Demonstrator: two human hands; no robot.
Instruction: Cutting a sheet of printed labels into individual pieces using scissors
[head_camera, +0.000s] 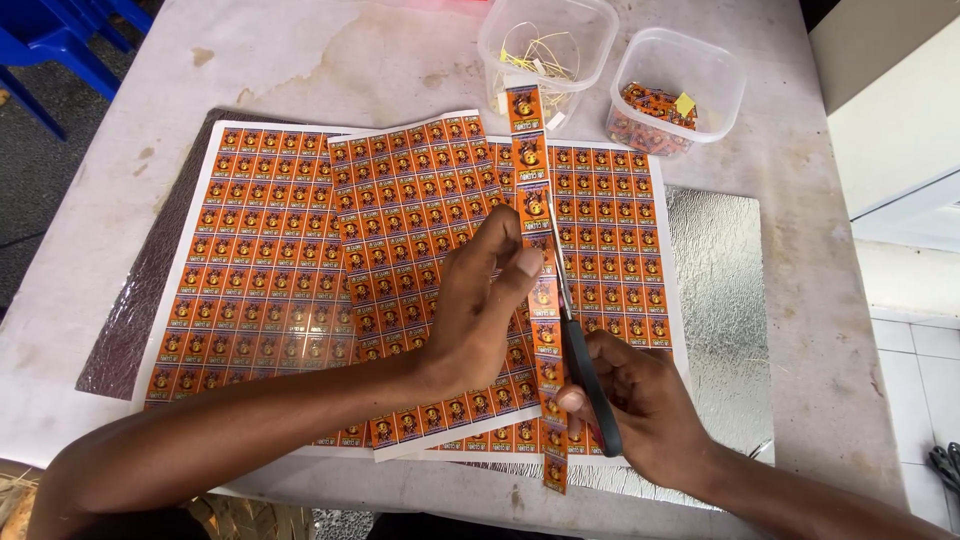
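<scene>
Orange label sheets (260, 250) cover the counter (330, 60). Left hand (480, 310) pinches a cut label strip (535, 250) at mid-counter; right hand (640, 400), just beside it, grips black scissors (580, 360) against the strip's right edge.

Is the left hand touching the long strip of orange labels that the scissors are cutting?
Touching. The head view shows the left hand with its thumb and forefinger pinching the strip of orange labels, just beside the blades of the scissors held in the right hand.
</scene>
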